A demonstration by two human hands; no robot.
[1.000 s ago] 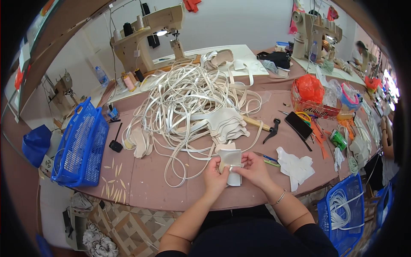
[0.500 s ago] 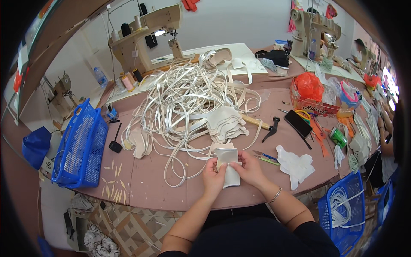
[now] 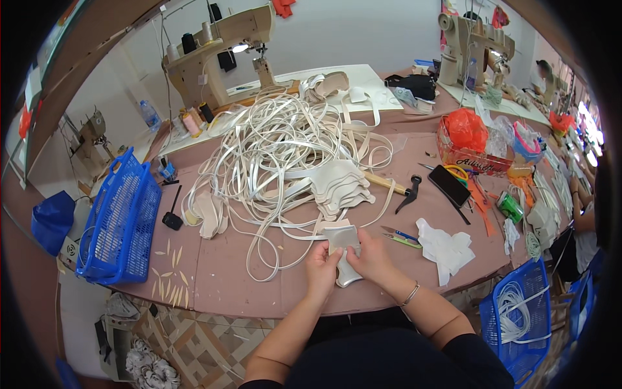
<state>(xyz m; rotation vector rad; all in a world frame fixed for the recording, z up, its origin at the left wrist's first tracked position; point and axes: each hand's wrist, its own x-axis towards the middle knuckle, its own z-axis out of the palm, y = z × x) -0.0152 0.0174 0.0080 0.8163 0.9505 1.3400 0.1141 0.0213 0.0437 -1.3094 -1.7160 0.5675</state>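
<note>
Here we are at the near side of the tabletop [image 3: 227,279], and the silvery-white piece [image 3: 341,237] sits right between our two hands! Our left hand [image 3: 321,269] has its left edge, thumb laid on the face and fingers curled toward the back. Our right hand [image 3: 374,258] matches it from the other side, thumb pressing the face too, so we're pinching the piece from both sides, thumbs close together near its middle. Its upper end stands out past the thumbs, away from us; its lower end pokes out below, between our palms, with a bright, shiny edge. Whether it touches the surface beneath, we can't tell.

Just beyond the fingertips, a beige flat piece [image 3: 333,225] peeks out, and past that we've got the stack of pale cut pieces [image 3: 338,187], right against the huge tangle of straps [image 3: 278,139]. Off our right hand, close by, lie the green-handled snips [image 3: 406,243], then the crumpled white scraps [image 3: 447,251] farther right. The hammer [image 3: 408,193] rests farther up, its wooden handle pointing at the stack. And well out to our left, there's the blue basket [image 3: 123,227], with pale slivers [image 3: 172,279] scattered near it!
</note>
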